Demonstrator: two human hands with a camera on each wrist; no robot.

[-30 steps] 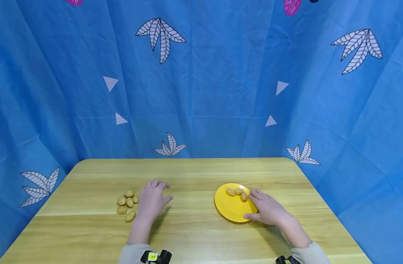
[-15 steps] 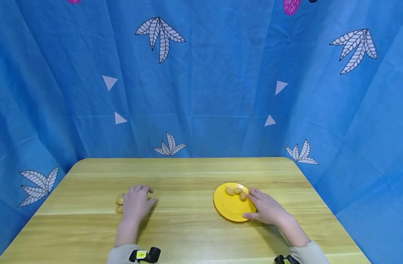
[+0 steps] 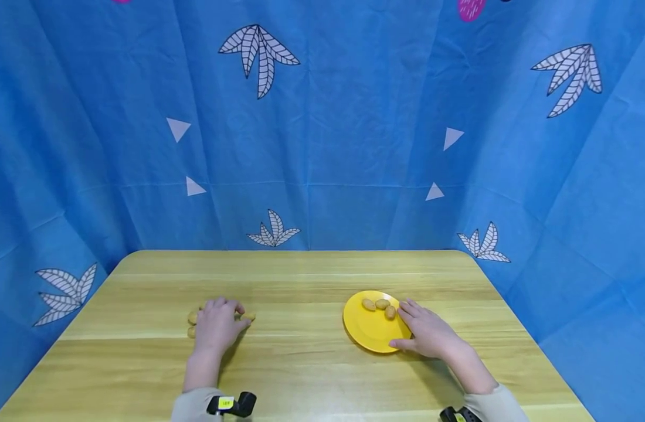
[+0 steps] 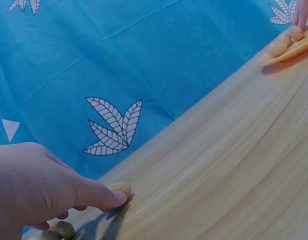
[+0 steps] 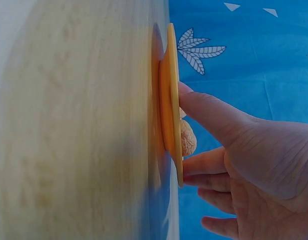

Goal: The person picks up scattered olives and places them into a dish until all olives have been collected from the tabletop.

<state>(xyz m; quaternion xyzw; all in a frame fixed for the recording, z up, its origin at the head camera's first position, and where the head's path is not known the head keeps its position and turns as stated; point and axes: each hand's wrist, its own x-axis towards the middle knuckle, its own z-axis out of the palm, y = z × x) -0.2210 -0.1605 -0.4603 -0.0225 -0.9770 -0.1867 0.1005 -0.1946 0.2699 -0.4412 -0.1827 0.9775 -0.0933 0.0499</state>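
Note:
In the left wrist view my left hand (image 4: pixel 48 187) pinches a tan, wrinkled walnut (image 4: pixel 121 188) between thumb and fingers, just over the table. From the head view the same left hand (image 3: pixel 217 325) covers most of a small walnut pile, with one walnut (image 3: pixel 192 317) showing at its left. My right hand (image 3: pixel 428 331) rests at the right rim of a yellow plate (image 3: pixel 372 337), thumb and fingertips touching the edge, fingers fairly straight. Three walnuts (image 3: pixel 382 304) lie in the plate's far part. The right wrist view shows the plate (image 5: pixel 170 95) edge-on.
A wooden table (image 3: pixel 301 375) carries everything, its far edge meeting a blue patterned curtain (image 3: pixel 322 129). Bare tabletop lies between the left hand and the plate. Darker walnuts (image 4: pixel 64 229) sit beneath the left hand.
My left hand has moved left over the pile, and its thumb and fingers have come together on a walnut. The right hand and plate stay where they were.

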